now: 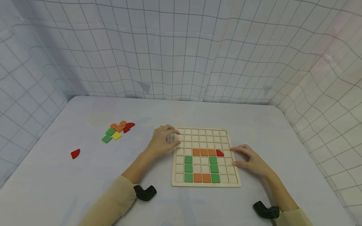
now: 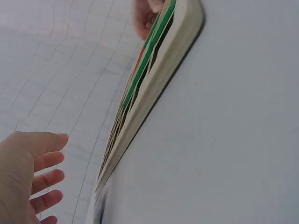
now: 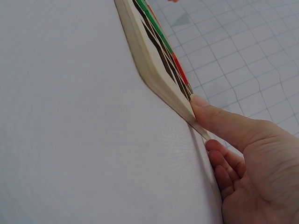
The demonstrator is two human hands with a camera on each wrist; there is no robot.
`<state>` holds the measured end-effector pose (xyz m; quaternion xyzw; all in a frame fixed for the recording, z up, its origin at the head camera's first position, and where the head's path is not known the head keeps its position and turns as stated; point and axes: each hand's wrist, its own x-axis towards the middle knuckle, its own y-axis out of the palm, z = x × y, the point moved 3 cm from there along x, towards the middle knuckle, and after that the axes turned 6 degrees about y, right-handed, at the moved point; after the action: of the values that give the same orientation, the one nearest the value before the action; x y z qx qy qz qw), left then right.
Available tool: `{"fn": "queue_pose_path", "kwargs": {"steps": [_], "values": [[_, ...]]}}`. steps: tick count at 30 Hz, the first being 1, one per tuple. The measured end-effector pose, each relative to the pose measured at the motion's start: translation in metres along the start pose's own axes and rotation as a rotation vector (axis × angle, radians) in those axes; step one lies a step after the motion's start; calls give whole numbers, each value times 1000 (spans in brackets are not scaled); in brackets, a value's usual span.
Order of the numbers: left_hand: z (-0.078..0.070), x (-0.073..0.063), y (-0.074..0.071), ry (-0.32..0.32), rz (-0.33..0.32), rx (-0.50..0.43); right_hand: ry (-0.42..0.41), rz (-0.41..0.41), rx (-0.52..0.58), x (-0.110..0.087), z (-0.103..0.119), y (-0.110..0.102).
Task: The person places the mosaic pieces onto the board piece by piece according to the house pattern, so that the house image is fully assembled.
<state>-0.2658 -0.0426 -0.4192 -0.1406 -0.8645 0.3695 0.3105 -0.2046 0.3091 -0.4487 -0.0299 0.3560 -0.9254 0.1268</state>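
Observation:
A wooden grid board [image 1: 201, 185] lies flat on the table. Its cells hold green squares [image 1: 214, 169], orange squares [image 1: 204, 152] and one red quarter-circle tile [image 1: 220, 153]. At the board's right edge, my right hand [image 1: 253, 161] grips the rim, the thumb [image 3: 219, 116] on the upper edge and curled fingers lower down. My left hand [image 1: 162, 141] hovers by the upper left corner, its fingers loosely bent and spread from the thumb. In the left wrist view that hand stands apart from the board. Behind it, a small greyish item [image 1: 171, 138] is mostly hidden.
Left of the board lies a group of loose tiles: green squares [image 1: 106, 138], a yellow square [image 1: 116, 135], orange circles [image 1: 123, 123] and red pieces [image 1: 130, 125]. A single red quarter-circle [image 1: 75, 153] lies farther left. Grid-patterned cloth [image 1: 181, 56] hangs behind the white table [image 1: 135, 110].

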Motion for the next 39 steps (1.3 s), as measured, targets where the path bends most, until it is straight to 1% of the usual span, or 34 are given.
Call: {"fn": "queue_pose_path", "kwargs": {"steps": [2,4,8,11,14,16,19,22,24,30,34,39], "values": [[9,-4,-17,-37,-35,9,-4,0,-1,0,0,0],[19,-10,-33,-72,-68,38,-11,-2,-3,1,1,-1],[41,-27,-61,-124,-127,98,-17,-5,-4,1,1,-1],[59,-42,-78,-162,-167,134,-18,-6,-4,1,1,-1],[73,-57,-91,-200,-188,150,-15,-5,-3,1,0,-1],[81,-66,-99,-222,-197,159,-14,-5,-4,0,0,-1],[90,-79,-110,-265,-191,184,-10,-6,-4,0,1,-1],[96,-90,-117,-306,-182,214,-9,-7,-9,0,2,-1],[99,-95,-120,-326,-164,249,-5,-6,-11,-1,2,-1],[104,-105,-123,-351,-126,332,-8,-7,-15,-2,2,0],[106,-107,-123,-366,-123,343,-3,-3,-15,-2,2,0],[109,-110,-123,-381,-124,325,5,1,-2,-2,1,0]]}}
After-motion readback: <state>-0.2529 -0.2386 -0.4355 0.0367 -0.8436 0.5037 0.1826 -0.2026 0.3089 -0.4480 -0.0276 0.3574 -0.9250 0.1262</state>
